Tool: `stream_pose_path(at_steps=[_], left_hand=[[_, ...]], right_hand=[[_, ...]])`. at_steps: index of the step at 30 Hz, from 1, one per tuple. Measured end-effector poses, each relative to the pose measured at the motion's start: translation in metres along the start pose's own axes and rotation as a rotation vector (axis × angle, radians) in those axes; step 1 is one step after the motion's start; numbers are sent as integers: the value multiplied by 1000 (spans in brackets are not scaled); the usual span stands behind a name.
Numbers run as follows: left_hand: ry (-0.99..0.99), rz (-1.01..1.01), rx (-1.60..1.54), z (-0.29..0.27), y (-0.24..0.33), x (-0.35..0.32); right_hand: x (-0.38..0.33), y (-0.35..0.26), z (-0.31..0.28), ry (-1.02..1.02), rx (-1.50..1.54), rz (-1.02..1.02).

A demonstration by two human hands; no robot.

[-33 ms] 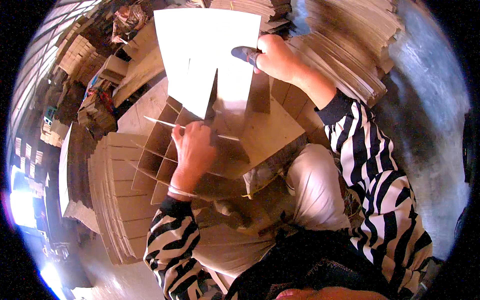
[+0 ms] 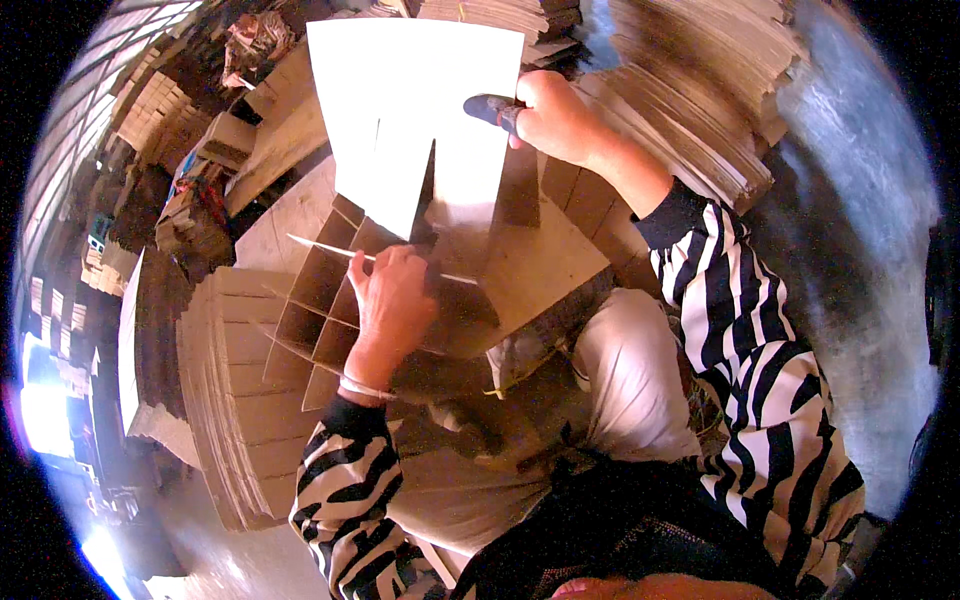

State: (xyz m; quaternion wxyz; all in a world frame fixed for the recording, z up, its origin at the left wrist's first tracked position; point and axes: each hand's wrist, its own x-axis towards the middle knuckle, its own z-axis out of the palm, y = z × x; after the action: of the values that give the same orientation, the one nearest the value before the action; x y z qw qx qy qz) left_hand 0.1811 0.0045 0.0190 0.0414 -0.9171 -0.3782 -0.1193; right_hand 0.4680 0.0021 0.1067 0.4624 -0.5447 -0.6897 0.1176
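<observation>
My right hand (image 2: pixel 555 120) grips the right edge of a pale slotted cardboard sheet (image 2: pixel 400 110) and holds it upright over a cardboard divider grid (image 2: pixel 318 300). A dark cover sits on that hand's fingertip. The sheet's lower slots meet the grid's upright strips. My left hand (image 2: pixel 395 295) rests on top of the grid, fingers bent over a thin cross strip (image 2: pixel 320 246). The grid lies on a flat brown board (image 2: pixel 540 265) across my lap.
A stack of cut cardboard strips (image 2: pixel 240 420) stands at my left. More piles of cardboard sheets (image 2: pixel 680 80) fill the upper right. Bundled boxes and stacks (image 2: pixel 190 220) crowd the far left. Grey concrete floor (image 2: pixel 860 200) shows at the right.
</observation>
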Motion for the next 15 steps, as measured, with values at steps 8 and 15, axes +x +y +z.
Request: stream_pose_path(at_steps=[8, 15], left_hand=[[203, -325, -123, -27, -72, 1], [47, -609, 133, -8, -109, 30]], right_hand=[[-13, 10, -11, -73, 204, -25], [-45, 1, 9, 42, 159, -39]])
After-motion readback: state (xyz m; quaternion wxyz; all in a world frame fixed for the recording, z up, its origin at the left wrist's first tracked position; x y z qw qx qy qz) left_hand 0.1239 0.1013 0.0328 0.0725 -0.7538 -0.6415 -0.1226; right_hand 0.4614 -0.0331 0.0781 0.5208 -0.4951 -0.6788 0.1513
